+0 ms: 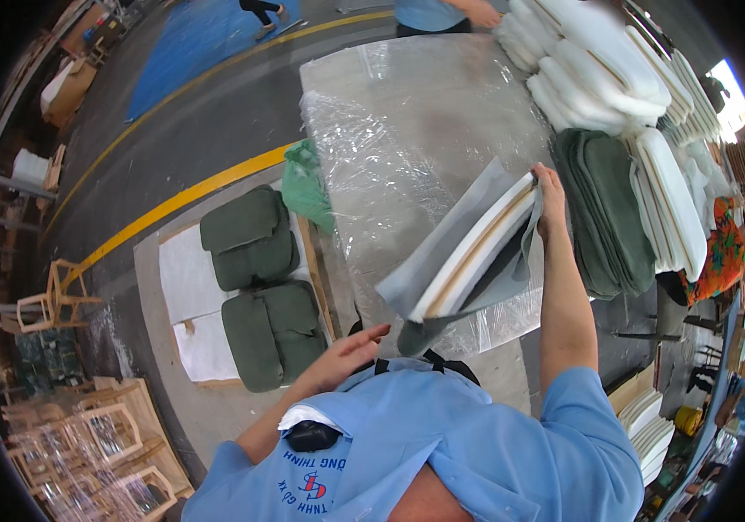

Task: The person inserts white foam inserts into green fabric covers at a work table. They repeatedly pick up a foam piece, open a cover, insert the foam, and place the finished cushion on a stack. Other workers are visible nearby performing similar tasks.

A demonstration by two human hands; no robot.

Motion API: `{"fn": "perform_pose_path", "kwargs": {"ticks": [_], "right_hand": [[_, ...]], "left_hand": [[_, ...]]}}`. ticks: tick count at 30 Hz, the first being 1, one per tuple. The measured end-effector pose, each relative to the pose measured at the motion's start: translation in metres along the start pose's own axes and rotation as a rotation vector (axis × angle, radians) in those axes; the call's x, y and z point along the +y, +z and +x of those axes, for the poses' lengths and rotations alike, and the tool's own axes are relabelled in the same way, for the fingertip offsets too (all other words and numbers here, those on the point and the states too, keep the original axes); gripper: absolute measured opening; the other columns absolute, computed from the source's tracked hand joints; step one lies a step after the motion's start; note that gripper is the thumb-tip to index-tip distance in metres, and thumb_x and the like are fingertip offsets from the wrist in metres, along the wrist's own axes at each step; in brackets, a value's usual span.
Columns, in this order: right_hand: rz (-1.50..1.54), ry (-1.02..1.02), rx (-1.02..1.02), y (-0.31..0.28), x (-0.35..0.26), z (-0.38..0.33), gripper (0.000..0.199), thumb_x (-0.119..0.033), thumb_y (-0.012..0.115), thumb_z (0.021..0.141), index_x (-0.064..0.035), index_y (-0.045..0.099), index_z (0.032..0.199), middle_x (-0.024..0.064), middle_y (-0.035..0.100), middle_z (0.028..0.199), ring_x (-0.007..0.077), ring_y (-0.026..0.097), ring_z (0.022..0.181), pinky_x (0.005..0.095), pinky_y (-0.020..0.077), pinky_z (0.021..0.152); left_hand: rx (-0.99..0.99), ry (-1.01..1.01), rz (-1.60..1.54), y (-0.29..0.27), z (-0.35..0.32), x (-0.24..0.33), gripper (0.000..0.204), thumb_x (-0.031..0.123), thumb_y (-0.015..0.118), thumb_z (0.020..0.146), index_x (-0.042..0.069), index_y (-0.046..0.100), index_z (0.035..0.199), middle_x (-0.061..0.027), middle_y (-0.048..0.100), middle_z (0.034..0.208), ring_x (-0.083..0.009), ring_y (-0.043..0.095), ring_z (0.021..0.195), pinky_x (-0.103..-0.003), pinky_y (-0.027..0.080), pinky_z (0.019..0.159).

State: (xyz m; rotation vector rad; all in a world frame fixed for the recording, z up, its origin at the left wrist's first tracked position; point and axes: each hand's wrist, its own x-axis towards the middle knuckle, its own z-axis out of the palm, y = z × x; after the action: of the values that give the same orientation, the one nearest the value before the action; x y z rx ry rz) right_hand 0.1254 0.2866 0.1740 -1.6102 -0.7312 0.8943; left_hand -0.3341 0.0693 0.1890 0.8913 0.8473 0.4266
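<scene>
The padded panel (pixel 474 252), white foam with a tan layer through its middle, stands tilted over the table (pixel 416 122) near its close right corner, its lower end toward the near edge. A grey-green cover (pixel 429 233) lies loosely around it, gaping along the side. The right hand (pixel 550 202) is closed on the panel's upper end, fingers curled over the corner; the left hand (pixel 351 355) is open and free, fingers stretched, just beyond the near left corner. With only one end gripped, the panel could swing or slip from its cover if that hold slackens, and the loose flap could fold under or drag on the wrinkled plastic film (pixel 372 187). Close along the right edge, a stack of dark green covers (pixel 600 217) crowds the right hand and forearm; white padded pieces (pixel 603 83) heap by the far right corner. A green bag (pixel 305 187) presses against the left edge, with green cushions (pixel 272 335) lower beyond it. A co-worker (pixel 433 16) stands past the far edge.
</scene>
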Motion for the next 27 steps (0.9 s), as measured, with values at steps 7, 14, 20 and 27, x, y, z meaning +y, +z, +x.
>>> {"fn": "perform_pose_path", "kwargs": {"ticks": [7,14,20,27], "right_hand": [[-0.048,-0.062,0.103,-0.002,0.004,-0.007,0.047,-0.045,0.063,0.103,-0.0012,0.070,0.118,0.0058,0.068,0.106,0.0164,0.058,0.099,0.0328,0.0461,0.092],[0.026,-0.077,0.109,-0.048,0.016,-0.045,0.031,-0.037,0.068,0.100,-0.0073,0.066,0.094,-0.0033,0.055,0.085,0.0096,0.048,0.082,0.0284,0.0400,0.075],[0.348,-0.099,0.050,-0.088,0.029,-0.139,0.022,-0.029,0.067,0.099,-0.0126,0.059,0.087,-0.0025,0.054,0.089,0.0125,0.052,0.090,0.0312,0.0431,0.089],[0.470,0.181,0.029,-0.036,0.068,-0.318,0.011,-0.003,0.068,0.091,-0.0088,0.059,0.091,-0.0001,0.059,0.085,0.0109,0.056,0.080,0.0283,0.0466,0.077]], "left_hand": [[0.237,0.174,-0.052,0.043,0.016,0.013,0.065,0.031,0.050,0.113,0.003,0.025,0.166,-0.0132,0.038,0.165,-0.0196,0.033,0.152,-0.033,0.024,0.124],[0.426,0.322,0.098,0.039,0.040,0.004,0.053,0.033,0.048,0.114,-0.001,0.042,0.154,-0.0098,0.056,0.142,-0.0179,0.051,0.128,-0.032,0.037,0.114],[0.782,0.581,0.010,-0.028,0.122,0.031,0.051,0.041,0.040,0.114,-0.002,0.068,0.111,-0.0125,0.069,0.111,-0.0185,0.061,0.102,-0.034,0.046,0.094],[0.784,0.638,0.099,-0.086,0.257,0.163,0.078,0.056,0.028,0.112,0.002,0.075,0.080,-0.0097,0.072,0.073,-0.0217,0.064,0.075,-0.036,0.050,0.080]]}}
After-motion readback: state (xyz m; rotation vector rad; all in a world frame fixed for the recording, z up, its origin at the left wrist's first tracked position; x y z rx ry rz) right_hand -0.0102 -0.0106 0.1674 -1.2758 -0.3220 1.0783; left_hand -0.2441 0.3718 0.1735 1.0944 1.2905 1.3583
